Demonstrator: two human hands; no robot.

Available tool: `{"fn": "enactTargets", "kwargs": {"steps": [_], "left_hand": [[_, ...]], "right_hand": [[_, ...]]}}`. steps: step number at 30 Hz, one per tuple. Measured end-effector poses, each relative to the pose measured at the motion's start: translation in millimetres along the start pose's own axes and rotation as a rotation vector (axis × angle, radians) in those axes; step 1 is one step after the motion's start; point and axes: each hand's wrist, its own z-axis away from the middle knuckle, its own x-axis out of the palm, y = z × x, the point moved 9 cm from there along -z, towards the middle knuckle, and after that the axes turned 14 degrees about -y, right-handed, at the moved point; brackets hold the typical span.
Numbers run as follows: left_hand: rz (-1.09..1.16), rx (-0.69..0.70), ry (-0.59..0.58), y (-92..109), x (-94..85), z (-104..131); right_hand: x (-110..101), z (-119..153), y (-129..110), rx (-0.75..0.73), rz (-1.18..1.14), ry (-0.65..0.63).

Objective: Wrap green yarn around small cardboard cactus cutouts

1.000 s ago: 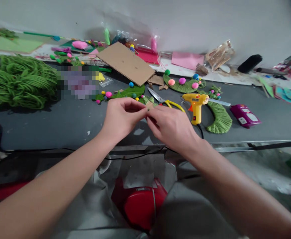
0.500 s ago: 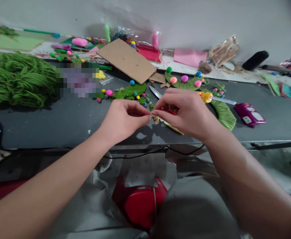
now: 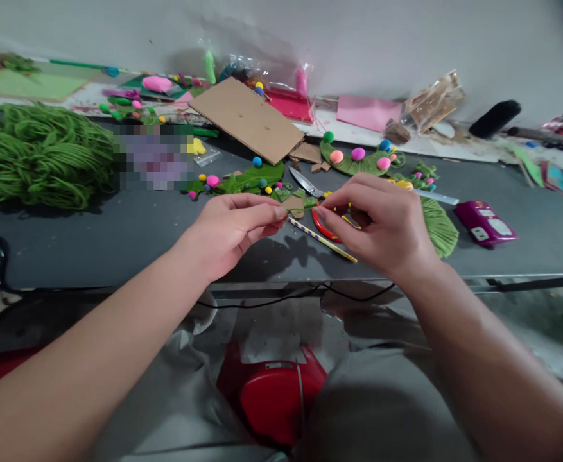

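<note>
A small cardboard cutout [image 3: 294,205], partly wrapped in green yarn, is held in the air over the desk. My left hand [image 3: 235,231] pinches its left side between thumb and fingers. At its right end, the thumb and forefinger of my right hand [image 3: 380,215] are closed on green yarn; whether they also grip the cardboard I cannot tell. Below the hands lies a patterned yellow pencil [image 3: 322,239]. Scissors with red handles [image 3: 323,224] lie behind, partly hidden by my right hand.
A large heap of green yarn [image 3: 40,157] lies at the left. Green wrapped decorations with pompoms [image 3: 363,160] and a cardboard sheet [image 3: 250,120] sit toward the wall. A purple packet [image 3: 486,223] is at the right. A red stool [image 3: 274,398] stands below the desk edge.
My hands have moved slightly apart, and the cardboard cutout has turned so that its flat face shows. More of the pencil and the red scissor handles is visible.
</note>
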Motion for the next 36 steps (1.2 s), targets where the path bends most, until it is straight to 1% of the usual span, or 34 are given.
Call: {"fn": "enactTargets", "kwargs": {"steps": [3,5,10,13,17,19,21,25,29,33,36], "left_hand": [[0.057,-0.026,-0.017,-4,2.6,-1],[0.102,-0.034,-0.03,-5,6.4,-1],[0.191,-0.036,-0.021,-7,13.4,1],[0.214,-0.023,-0.002,-9,13.5,1],[0.234,-0.016,0.025,-10,12.0,1],[0.228,-0.022,0.043,-10,11.0,2],[0.214,-0.048,0.035,-11,12.5,4],[0.205,-0.115,-0.032,-14,17.4,6],[0.176,-0.124,-0.105,-15,19.1,6],[0.143,-0.13,-0.18,-18,23.8,5],[0.14,-0.142,-0.195,-20,26.3,5]], "right_hand": [[1,3,3,0.072,-0.057,0.062],[7,4,7,0.124,-0.121,0.084],[32,1,17,0.188,-0.364,0.078],[48,-2,21,0.214,-0.465,0.055],[57,-5,22,0.227,-0.536,0.067],[58,-6,22,0.228,-0.572,0.072],[57,-7,23,0.219,-0.596,0.084],[51,-9,25,0.216,-0.589,0.091],[46,-10,25,0.198,-0.562,0.075],[43,-11,20,0.131,-0.516,0.056],[40,-12,15,0.065,-0.45,0.041]]}}
